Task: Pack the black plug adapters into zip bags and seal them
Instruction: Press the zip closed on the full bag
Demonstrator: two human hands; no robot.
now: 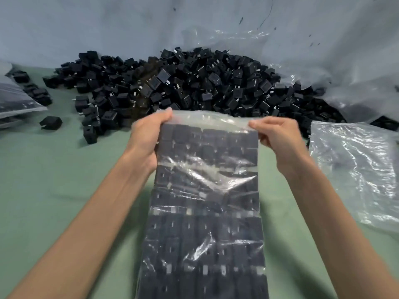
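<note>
Item one: zip bag (205, 212), clear, packed flat with plug adapters (172, 225) in tidy rows. It lies lengthwise on the green worktop (54, 190), mouth pointing away from us. We judge the rows are there so the bag stays thin and the closing strip can meet along its whole width.

Item two: left hand (149, 137). Its fingers curl round the top left corner of the bag and its thumb lies on top. It lifts the mouth slightly off the worktop.

Item three: right hand (278, 137). It pinches the top right corner between thumb and fingers. Together the hands pull the mouth taut, which we read as readying the strip for pressing. We cannot tell whether the strip is already closed.

Item four: heap (194, 83) of loose adapters, just beyond the bag and near enough for refills. One stray adapter (50, 123) sits apart at the left.

Item five: empty bags (354, 169), stacked beside the right forearm as the next supply.

Item six: filled bags (15, 98), set aside at the far left edge.

Item seven: clear sack (356, 78), crumpled behind the heap. We take it for the adapters' bulk wrapping.
</note>
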